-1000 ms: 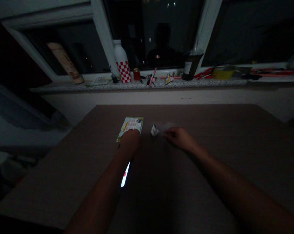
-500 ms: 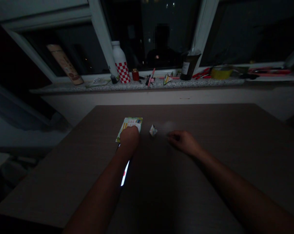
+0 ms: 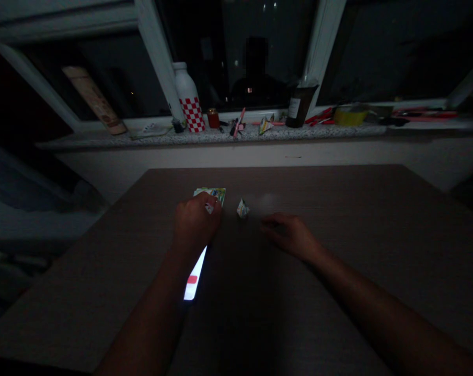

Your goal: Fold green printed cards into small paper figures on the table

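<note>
Left hand: the left hand lies over the near part of the printed leaflet, knuckles up, fingers curled. A pale bit of the sheet shows between the fingertips, so the grip looks pinched on the leaflet's near edge. The light is too dim to be sure how firmly.

Right hand: the right hand rests on the worktop with its fingers loosely bent and nothing in them, an empty, slack grip.

Leaflet: on the worktop towards the far middle, only its far strip clear of the left hand.

Paper scrap: a small folded paper scrap sits between the two hands, just beside the leaflet and touched by neither hand.

Phone: a lit phone lies on the worktop beside the left forearm.

Changed: half a second ago the left hand lay flat on the leaflet with more print showing. Now it has bunched up and drawn towards the person — less sheet is visible and more of the phone's bright screen. The right hand has slid back a little from the scrap, which has not moved.

Meaning: the leaflet seems to have passed from being pressed down to being taken hold of, while the scrap is left alone.

Windowsill: the windowsill beyond carries a red-checked bottle, a small red jar and a dark bottle, well apart from both hands.
</note>
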`<state>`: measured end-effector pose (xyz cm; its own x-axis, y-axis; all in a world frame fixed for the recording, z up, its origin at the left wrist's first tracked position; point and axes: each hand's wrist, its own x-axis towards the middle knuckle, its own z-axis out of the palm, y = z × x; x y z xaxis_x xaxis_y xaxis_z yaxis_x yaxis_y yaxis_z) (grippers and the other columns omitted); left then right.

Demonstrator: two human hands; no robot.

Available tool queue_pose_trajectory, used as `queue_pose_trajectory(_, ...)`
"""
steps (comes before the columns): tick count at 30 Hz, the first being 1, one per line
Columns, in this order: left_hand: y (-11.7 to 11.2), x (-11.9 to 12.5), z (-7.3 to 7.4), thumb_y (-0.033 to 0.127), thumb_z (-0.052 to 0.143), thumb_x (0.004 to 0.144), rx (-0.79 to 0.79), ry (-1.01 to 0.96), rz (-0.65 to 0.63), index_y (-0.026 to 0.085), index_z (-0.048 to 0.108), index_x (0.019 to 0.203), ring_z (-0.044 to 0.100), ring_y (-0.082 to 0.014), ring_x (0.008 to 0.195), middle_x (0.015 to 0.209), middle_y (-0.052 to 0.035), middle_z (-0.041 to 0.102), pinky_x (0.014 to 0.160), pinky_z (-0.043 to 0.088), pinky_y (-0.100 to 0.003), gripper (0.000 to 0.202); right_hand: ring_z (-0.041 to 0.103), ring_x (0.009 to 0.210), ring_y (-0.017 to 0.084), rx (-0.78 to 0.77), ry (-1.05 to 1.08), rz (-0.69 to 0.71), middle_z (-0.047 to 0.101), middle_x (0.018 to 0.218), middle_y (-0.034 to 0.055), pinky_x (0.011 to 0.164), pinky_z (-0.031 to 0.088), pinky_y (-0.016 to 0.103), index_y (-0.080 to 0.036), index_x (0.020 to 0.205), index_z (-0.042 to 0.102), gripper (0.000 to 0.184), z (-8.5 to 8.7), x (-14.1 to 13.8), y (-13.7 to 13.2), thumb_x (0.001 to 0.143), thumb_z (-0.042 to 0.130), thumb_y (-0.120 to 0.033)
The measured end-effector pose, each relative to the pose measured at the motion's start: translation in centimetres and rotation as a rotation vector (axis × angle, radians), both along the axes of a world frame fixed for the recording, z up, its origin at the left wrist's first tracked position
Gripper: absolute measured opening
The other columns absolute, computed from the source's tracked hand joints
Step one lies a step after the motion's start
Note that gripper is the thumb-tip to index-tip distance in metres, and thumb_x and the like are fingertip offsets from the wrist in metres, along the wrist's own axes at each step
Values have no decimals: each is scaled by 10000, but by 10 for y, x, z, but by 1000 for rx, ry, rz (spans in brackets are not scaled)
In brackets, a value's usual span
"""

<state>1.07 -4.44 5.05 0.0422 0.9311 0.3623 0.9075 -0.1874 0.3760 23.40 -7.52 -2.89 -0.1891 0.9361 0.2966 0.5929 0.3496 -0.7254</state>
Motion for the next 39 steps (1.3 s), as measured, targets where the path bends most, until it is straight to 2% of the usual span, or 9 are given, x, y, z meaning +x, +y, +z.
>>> queue_pose_trajectory(3, -28, 20, 5, 237, 577, 764, -11, -273, -293, 189, 589, 681, 657, -182, 863, 960, -40, 709, 814, 464, -293, 96, 615, 1040, 225, -11, 225, 62, 634, 1175, 104, 898, 483, 389, -214, 1218, 559, 532, 8, -3, -12, 723, 711, -335)
queue_pose_trajectory(6, -46, 43, -2, 205, 595, 746, -217, -517, -529, 191, 554, 651, 653, -182, 876, 959, -34, 708, 754, 486, -275, 105, 501, 1223, 239, -99, 469, 141, 498, 1365, 96, 1010, 415, 414, -267, 1329, 440, 768, 12, 3, -24, 642, 781, -298)
queue_pose_trajectory(11, -48, 66, -24, 283, 610, 780, -495, -753, -676, 169, 579, 696, 609, -138, 692, 746, -21, 655, 618, 452, -233, 145, 653, 1001, 208, -309, 783, 203, 650, 1161, 76, 865, 520, 396, -279, 1241, 495, 608, 3, 20, -44, 688, 747, -309)
queue_pose_trajectory(14, -45, 71, -35, 321, 638, 772, -563, -833, -644, 165, 610, 784, 569, -113, 641, 723, 0, 625, 575, 428, -211, 159, 695, 838, 178, -360, 863, 141, 717, 987, 45, 765, 551, 343, -249, 1085, 577, 432, -5, 27, -50, 690, 746, -302)
queue_pose_trajectory(19, -44, 75, -54, 361, 720, 696, -421, -924, -405, 169, 571, 821, 534, -99, 626, 686, 29, 569, 569, 413, -202, 274, 704, 774, 182, -363, 906, -6, 734, 961, 59, 719, 559, 327, -217, 988, 601, 350, -8, 33, -50, 688, 748, -321)
queue_pose_trajectory(21, -44, 78, -64, 342, 758, 654, -481, -971, -409, 169, 564, 864, 544, -103, 637, 710, 28, 578, 578, 422, -208, 334, 703, 749, 180, -353, 930, -61, 737, 946, 56, 694, 561, 314, -213, 978, 600, 361, -10, 34, -49, 671, 765, -306)
queue_pose_trajectory(25, -45, 88, -85, 288, 801, 591, -763, -1166, -515, 148, 582, 886, 621, -160, 767, 847, -32, 661, 698, 485, -274, 392, 699, 712, 174, -334, 950, -141, 741, 916, 54, 656, 561, 292, -206, 961, 598, 380, -14, 31, -48, 643, 787, -290)
queue_pose_trajectory(28, -45, 94, -96, 282, 798, 597, -817, -1227, -518, 138, 617, 874, 638, -180, 788, 866, -48, 682, 727, 493, -298, 361, 698, 723, 185, -313, 899, -186, 742, 913, 59, 668, 562, 302, -203, 951, 601, 375, -16, 26, -49, 641, 788, -301)
queue_pose_trajectory(39, -34, 85, -103, 247, 798, 587, -777, -1222, -443, 132, 647, 799, 647, -162, 720, 784, -25, 703, 695, 501, -276, 285, 691, 697, 176, -363, 939, -217, 726, 788, 19, 665, 549, 302, -211, 985, 592, 448, -26, 30, -46, 605, 812, -301)
